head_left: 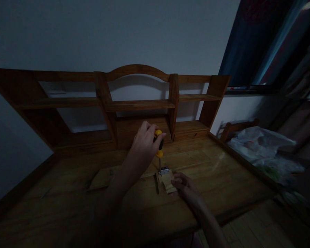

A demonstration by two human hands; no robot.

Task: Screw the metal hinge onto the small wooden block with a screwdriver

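Observation:
My left hand (144, 139) is closed around the handle of a yellow and black screwdriver (159, 154), which stands upright. The screwdriver's tip meets a small silver metal hinge (164, 169) at the far end of a light wooden block (167, 181); any screw there is too small to make out. My right hand (184, 186) grips the block's right side, thumb on top and fingers curled along the edge. Behind my left forearm, partly hidden, a flat light-coloured piece (102, 178) lies on the table.
The wooden desk (222, 175) carries a shelf unit (138, 105) along its back, against the wall. To the right, past the desk's raised edge, lie clear plastic bags (260, 144) beside a wooden chair back (239, 126). The room is dim.

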